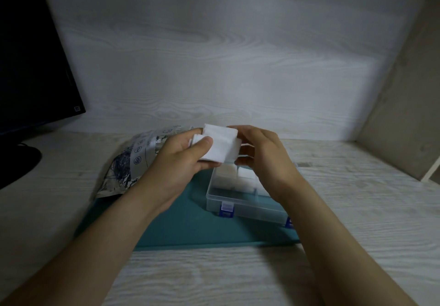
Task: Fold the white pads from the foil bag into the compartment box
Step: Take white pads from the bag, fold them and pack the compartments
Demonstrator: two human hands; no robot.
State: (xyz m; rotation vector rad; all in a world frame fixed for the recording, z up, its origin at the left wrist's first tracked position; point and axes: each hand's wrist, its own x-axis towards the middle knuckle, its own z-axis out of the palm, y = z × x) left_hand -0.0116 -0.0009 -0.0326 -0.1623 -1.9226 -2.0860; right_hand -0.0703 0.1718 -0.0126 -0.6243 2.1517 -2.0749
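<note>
A white pad [222, 145] is held up between both hands above the far edge of the clear compartment box [240, 204]. My left hand [183, 155] pinches its left edge with thumb on top. My right hand [259, 151] grips its right edge. Folded white pads [234, 177] fill the box's far compartments; my right wrist hides the right part of the box. The silver foil bag [129, 165] lies to the left, behind my left hand.
The box and bag rest on a teal mat [190, 227] on a pale wood-grain desk [357, 198]. A dark monitor [31, 67] stands at the far left. A wall panel rises close behind and a beige side wall closes the right.
</note>
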